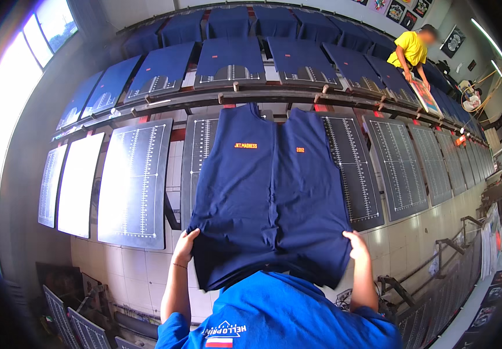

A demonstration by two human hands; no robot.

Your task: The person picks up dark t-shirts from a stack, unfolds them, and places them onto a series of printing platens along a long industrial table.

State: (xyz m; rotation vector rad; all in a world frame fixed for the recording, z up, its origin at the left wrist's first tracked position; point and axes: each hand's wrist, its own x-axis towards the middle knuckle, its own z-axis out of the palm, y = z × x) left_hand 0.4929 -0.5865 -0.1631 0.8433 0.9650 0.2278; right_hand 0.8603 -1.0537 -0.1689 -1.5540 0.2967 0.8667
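Note:
A navy shirt piece [271,198] hangs spread between my two hands, with a small orange print on each side of its chest. Its upper part lies over dark printing boards, and its lower part droops toward me in folds. My left hand [186,245] grips the fabric at the lower left edge, thumb on top. At the lower right edge my right hand [356,244] pinches the cloth the same way, fingers partly hidden behind it. Between the hands the fabric creases down the middle. Part of the hem is hidden near my blue shirt [280,314].
Ruled dark boards [399,166] stand in a row to both sides. A rail [163,104] with pegs runs behind them. Beyond it, navy pieces [230,55] cover more boards. At far right a person in yellow [411,49] holds a framed screen [425,98]. Tiled floor [129,273] shows below.

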